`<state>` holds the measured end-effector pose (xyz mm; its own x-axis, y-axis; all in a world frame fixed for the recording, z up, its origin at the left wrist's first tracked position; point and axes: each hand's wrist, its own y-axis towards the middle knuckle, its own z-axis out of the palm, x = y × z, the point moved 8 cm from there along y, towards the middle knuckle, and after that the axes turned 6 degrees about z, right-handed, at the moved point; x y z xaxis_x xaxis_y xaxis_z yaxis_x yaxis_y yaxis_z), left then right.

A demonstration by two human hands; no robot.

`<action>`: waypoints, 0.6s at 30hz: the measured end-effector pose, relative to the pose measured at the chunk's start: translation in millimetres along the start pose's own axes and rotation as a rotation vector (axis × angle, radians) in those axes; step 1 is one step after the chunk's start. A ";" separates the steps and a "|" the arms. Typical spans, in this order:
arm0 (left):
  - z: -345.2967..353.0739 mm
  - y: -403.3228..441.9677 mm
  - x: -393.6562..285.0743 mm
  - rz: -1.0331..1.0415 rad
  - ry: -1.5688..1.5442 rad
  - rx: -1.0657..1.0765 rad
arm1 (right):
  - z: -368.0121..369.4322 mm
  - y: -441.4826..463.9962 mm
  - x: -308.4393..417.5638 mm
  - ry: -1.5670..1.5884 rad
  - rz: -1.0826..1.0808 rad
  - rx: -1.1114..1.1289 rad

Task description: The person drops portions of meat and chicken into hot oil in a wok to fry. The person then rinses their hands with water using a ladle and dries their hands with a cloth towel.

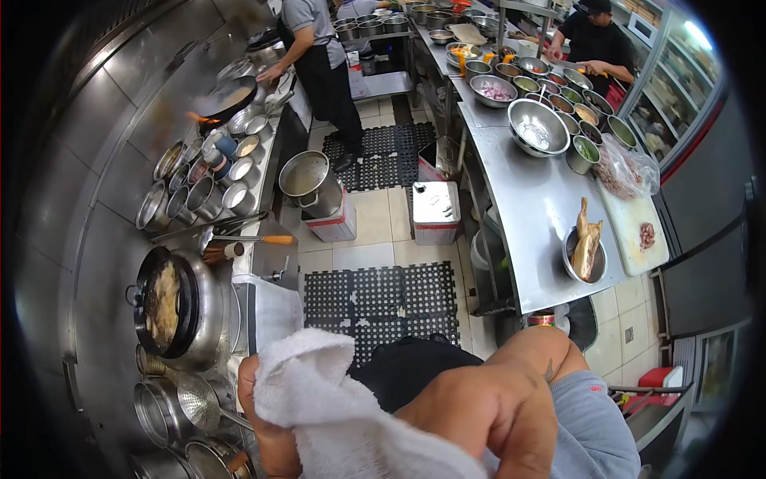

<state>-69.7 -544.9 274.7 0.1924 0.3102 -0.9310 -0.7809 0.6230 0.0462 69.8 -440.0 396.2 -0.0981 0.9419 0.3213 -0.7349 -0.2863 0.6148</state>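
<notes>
A white terry towel point(311, 383) is bunched up close below the camera, between my two hands. My left hand point(267, 427) is closed on its left end, with most of the fingers behind the cloth. From the right, my right hand point(491, 411) reaches across with curled fingers gripping the towel's lower right part. Left of my hands, a black wok point(191, 299) sits on the stove with browned food point(165, 303) frying in oil. A perforated strainer point(198, 401) lies just beside my left hand.
A steel counter point(511, 207) on the right bears a bowl point(570, 247) with a plucked bird point(588, 239) and a cutting board point(630, 219). A large pot point(307, 180) stands in the aisle. One co-worker point(311, 64) tends a flaming wok point(227, 100); another point(598, 40) works across the counter.
</notes>
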 end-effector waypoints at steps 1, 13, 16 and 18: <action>-2.2 -1.1 -0.1 0.003 0.013 -0.020 | 2.1 5.8 21.1 -0.143 -0.091 0.062; 3.9 -0.2 -2.2 0.028 0.161 -0.079 | -9.0 0.6 -11.9 -0.024 0.148 -0.074; -4.1 -1.8 -4.9 0.043 0.145 -0.116 | -12.1 4.6 -10.4 -0.049 0.055 -0.180; -4.9 -3.2 -3.6 0.034 0.116 -0.114 | -24.4 -6.1 -19.3 -0.039 0.100 -0.136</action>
<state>-70.8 -551.5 276.2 0.1000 0.2408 -0.9654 -0.8494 0.5261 0.0432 59.9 -452.2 368.7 -0.1513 0.9016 0.4052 -0.8071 -0.3493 0.4759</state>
